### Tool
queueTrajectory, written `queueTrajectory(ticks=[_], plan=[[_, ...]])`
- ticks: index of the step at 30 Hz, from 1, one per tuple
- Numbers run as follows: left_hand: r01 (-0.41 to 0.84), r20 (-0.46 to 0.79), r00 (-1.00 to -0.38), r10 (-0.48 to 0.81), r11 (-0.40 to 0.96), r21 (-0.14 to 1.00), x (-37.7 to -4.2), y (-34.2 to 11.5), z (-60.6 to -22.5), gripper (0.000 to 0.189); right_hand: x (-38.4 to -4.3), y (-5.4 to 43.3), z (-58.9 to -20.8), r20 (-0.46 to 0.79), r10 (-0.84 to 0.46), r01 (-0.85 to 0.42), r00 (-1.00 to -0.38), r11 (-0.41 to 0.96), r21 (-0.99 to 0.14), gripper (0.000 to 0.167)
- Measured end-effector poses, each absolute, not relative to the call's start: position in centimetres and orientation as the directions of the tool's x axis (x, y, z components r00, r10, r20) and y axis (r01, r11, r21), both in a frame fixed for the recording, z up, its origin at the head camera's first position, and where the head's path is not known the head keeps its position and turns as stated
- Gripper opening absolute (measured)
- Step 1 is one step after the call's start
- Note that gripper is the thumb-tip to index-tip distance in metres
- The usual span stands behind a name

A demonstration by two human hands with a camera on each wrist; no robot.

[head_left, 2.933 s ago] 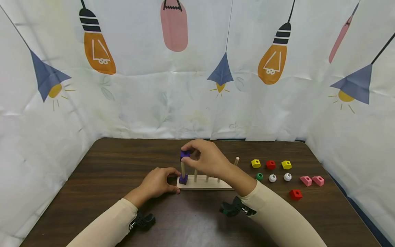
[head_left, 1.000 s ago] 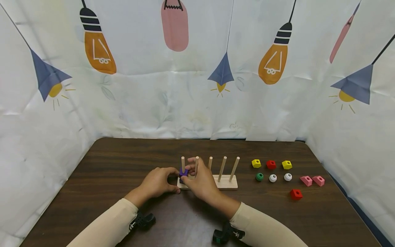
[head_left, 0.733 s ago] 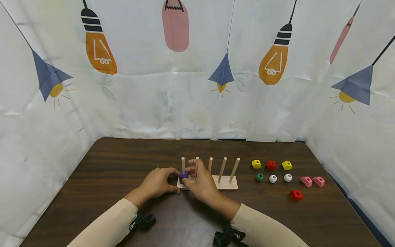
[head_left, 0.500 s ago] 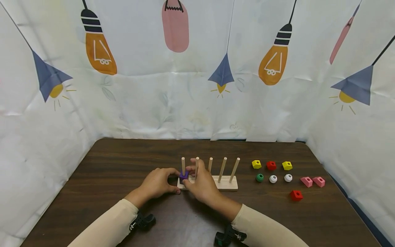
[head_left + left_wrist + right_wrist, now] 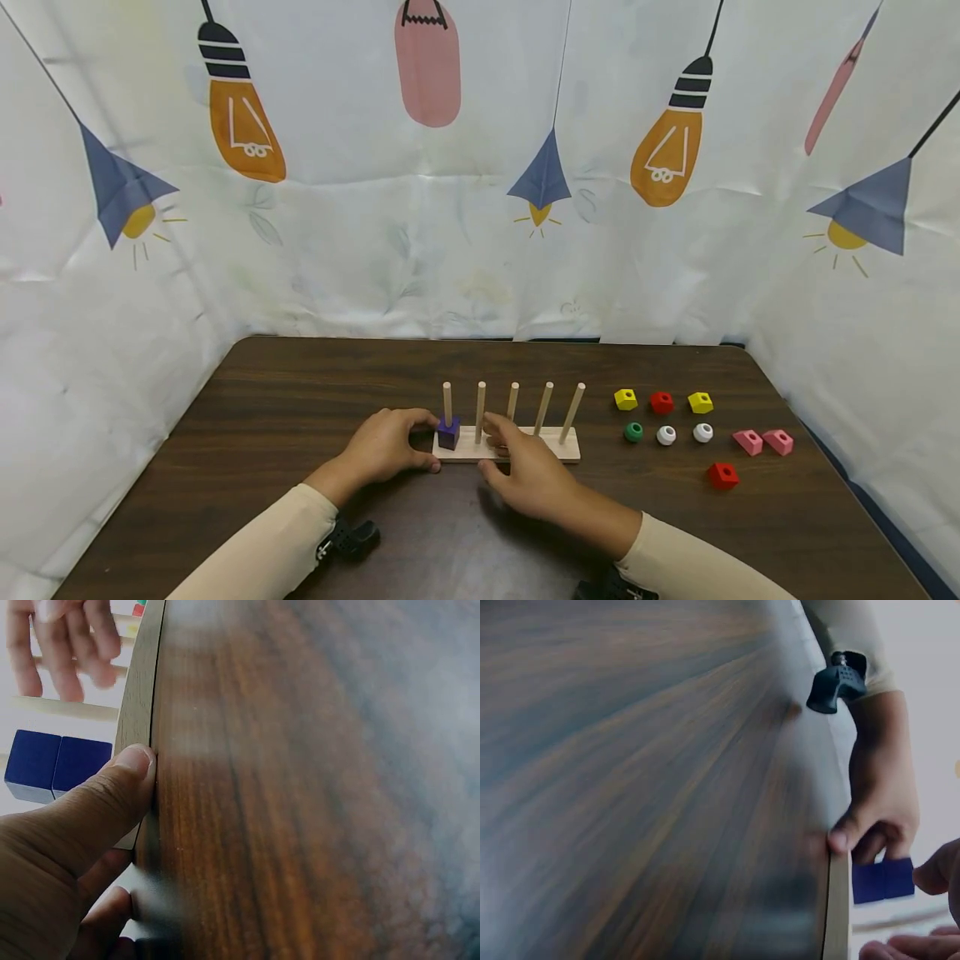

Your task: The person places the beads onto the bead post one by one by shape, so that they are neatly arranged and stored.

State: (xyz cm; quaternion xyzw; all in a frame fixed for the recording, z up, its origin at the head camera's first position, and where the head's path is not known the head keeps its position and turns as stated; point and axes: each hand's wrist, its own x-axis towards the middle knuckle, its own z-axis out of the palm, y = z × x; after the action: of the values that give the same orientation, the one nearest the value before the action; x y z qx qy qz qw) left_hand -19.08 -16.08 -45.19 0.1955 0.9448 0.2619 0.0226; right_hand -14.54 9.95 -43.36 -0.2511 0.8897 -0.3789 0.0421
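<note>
A wooden peg board (image 5: 467, 452) with several upright pegs lies on the table. Two purple cube beads (image 5: 448, 435) are stacked on its leftmost peg, low against the base. My left hand (image 5: 386, 443) grips the left end of the board; in the left wrist view its thumb (image 5: 124, 776) presses the front edge beside the purple beads. My right hand (image 5: 534, 473) hovers in front of the middle pegs with thumb and fingers apart and nothing between them. The right wrist view shows part of this hand at the lower right edge, near the purple beads (image 5: 883, 881).
To the right lie yellow beads (image 5: 626, 400), red beads (image 5: 723, 477), a green bead (image 5: 633, 432), white beads (image 5: 666, 435) and pink wedge beads (image 5: 778, 442). The dark wooden table (image 5: 337, 367) meets a printed white cloth (image 5: 337, 250) at its far edge.
My right hand lowered the upper purple bead down the leftmost peg onto the other one, then let go and moved right. My left hand stays at the board's end.
</note>
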Motion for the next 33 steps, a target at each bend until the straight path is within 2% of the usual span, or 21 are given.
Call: queueTrajectory(ticks=[9, 20, 33], plan=[[0.333, 0.042, -0.931, 0.363, 0.794, 0.509, -19.0, -16.1, -45.2, 0.056, -14.7, 14.8, -43.7, 0.214, -0.515, -0.528, -0.83, 0.599, -0.602, 0.038], [0.33, 0.036, -0.932, 0.361, 0.802, 0.497, -19.0, -15.9, -45.2, 0.058, -14.9, 21.8, -43.8, 0.379, -0.514, -0.637, -0.77, 0.583, -0.504, 0.041], [0.334, 0.034, -0.93, 0.366, 0.801, 0.498, -18.9, -16.0, -45.1, 0.057, -13.9, 30.8, -43.1, 0.399, -0.362, -0.529, -0.842, 0.7, -0.479, 0.046]])
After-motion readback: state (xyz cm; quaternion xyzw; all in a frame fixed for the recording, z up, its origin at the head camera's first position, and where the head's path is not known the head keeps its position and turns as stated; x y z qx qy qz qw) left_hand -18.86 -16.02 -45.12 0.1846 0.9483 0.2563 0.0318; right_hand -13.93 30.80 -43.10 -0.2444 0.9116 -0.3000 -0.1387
